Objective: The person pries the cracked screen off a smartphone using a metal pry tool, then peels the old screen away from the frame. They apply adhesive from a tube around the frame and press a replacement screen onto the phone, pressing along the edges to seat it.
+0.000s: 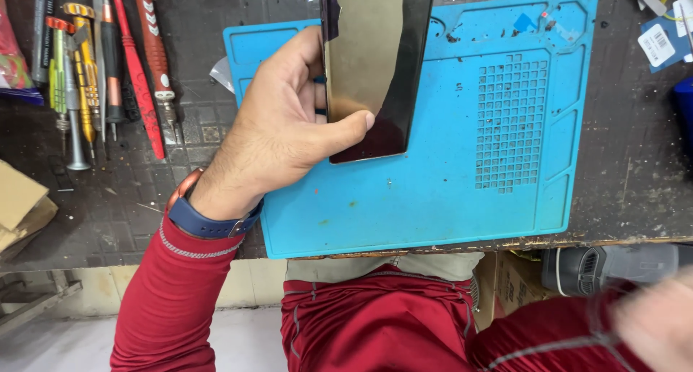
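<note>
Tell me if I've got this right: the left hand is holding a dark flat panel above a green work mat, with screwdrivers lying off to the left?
Not quite. The head view shows the work mat is blue, not green. The left hand does hold the dark flat panel above it, with screwdrivers to the left.

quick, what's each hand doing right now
Left hand: closed on the dark glossy phone panel, held above the blue work mat.
Right hand: blurred at the frame's lower corner; cannot be told.

Left hand (278, 130) grips a dark glossy phone screen (372, 62), thumb across its glass, fingers behind. Blue mat (462, 199) lies beneath the fingers; screwdrivers (108, 62) sit beyond the knuckles. Right hand (653, 325) blurred, low.
</note>
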`<state>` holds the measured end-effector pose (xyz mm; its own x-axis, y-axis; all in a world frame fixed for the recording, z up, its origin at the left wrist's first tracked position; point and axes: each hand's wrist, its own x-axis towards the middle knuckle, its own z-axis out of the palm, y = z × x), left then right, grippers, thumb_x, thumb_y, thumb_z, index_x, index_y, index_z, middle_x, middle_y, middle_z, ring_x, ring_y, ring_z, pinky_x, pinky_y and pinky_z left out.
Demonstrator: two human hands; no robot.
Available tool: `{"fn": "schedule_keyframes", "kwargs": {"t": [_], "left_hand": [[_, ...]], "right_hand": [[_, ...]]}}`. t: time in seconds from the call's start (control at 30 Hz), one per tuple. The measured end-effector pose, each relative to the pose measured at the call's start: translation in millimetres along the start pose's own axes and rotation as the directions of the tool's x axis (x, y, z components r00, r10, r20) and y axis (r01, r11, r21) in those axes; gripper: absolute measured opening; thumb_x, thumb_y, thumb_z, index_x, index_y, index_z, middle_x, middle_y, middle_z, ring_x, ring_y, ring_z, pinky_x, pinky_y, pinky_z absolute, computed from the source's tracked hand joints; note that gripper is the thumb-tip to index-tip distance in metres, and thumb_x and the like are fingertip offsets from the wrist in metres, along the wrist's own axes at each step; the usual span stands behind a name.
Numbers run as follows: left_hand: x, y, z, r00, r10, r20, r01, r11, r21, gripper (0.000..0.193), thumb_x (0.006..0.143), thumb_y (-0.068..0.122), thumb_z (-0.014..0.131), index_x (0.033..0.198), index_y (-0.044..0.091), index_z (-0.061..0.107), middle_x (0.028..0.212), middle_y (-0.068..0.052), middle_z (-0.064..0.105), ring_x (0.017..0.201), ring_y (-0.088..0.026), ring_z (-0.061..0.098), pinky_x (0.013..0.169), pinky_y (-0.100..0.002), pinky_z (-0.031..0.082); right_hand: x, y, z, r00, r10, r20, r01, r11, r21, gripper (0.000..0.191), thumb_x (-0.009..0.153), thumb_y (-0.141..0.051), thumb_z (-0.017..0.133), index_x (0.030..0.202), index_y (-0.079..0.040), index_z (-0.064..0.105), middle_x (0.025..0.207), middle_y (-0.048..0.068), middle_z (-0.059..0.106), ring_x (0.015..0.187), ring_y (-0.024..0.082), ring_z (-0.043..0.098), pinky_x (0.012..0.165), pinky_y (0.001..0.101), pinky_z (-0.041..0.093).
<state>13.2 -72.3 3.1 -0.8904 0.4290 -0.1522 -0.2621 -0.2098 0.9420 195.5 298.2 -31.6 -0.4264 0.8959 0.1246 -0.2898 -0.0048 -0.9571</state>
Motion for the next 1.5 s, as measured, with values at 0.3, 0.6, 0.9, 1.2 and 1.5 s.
{"fn": "schedule_keyframes", "kwargs": {"t": [0.3,0.6,0.9,1.2,1.5], "left_hand": [[2,1,-1,0.999,-0.007,-0.037,0.010,0.996,0.093,0.058,0.093,-0.005,0.071,0.145,-0.002,0.046,0.134,-0.009,0.062,0.116,-0.013,0.069,0.100,-0.029,0.062],[4,6,2,0.999,-0.011,-0.044,0.015,0.994,0.105,0.054,0.092,-0.005,0.070,0.141,-0.004,0.047,0.135,-0.011,0.061,0.118,-0.014,0.070,0.099,-0.029,0.062],[4,7,1,0.998,-0.029,-0.058,0.037,0.989,0.145,0.053,0.091,-0.005,0.070,0.139,-0.004,0.048,0.132,-0.011,0.062,0.114,-0.015,0.072,0.095,-0.029,0.063],[3,10,2,0.997,-0.032,-0.068,0.041,0.989,0.142,0.059,0.090,-0.005,0.069,0.144,-0.002,0.045,0.134,-0.009,0.063,0.115,-0.014,0.071,0.097,-0.029,0.063],[2,7,1,0.999,0.011,-0.049,-0.004,0.990,0.141,0.064,0.092,-0.005,0.070,0.149,-0.001,0.043,0.137,-0.007,0.062,0.117,-0.013,0.070,0.101,-0.029,0.062]], "right_hand": [[-58,14,99,0.771,0.187,0.609,-0.197,0.979,-0.051,0.054,0.112,-0.037,0.079,0.130,0.009,0.058,0.111,0.025,0.070,0.089,0.021,0.071,0.078,0.0277,0.060],[-70,11,121,0.690,0.296,0.660,-0.226,0.955,-0.193,0.055,0.105,-0.037,0.083,0.125,0.009,0.061,0.106,0.018,0.072,0.088,0.016,0.072,0.073,0.0205,0.057],[-71,10,122,0.684,0.324,0.653,-0.220,0.946,-0.238,0.056,0.103,-0.040,0.083,0.123,0.008,0.063,0.104,0.017,0.073,0.080,0.012,0.068,0.069,0.0180,0.053],[-72,8,124,0.687,0.314,0.655,-0.182,0.947,-0.264,0.055,0.105,-0.039,0.081,0.123,0.009,0.062,0.104,0.014,0.071,0.096,0.018,0.074,0.077,0.0202,0.056],[-71,8,124,0.688,0.322,0.651,-0.184,0.944,-0.272,0.054,0.106,-0.038,0.081,0.124,0.009,0.062,0.105,0.017,0.073,0.090,0.015,0.072,0.074,0.0190,0.054]]}}
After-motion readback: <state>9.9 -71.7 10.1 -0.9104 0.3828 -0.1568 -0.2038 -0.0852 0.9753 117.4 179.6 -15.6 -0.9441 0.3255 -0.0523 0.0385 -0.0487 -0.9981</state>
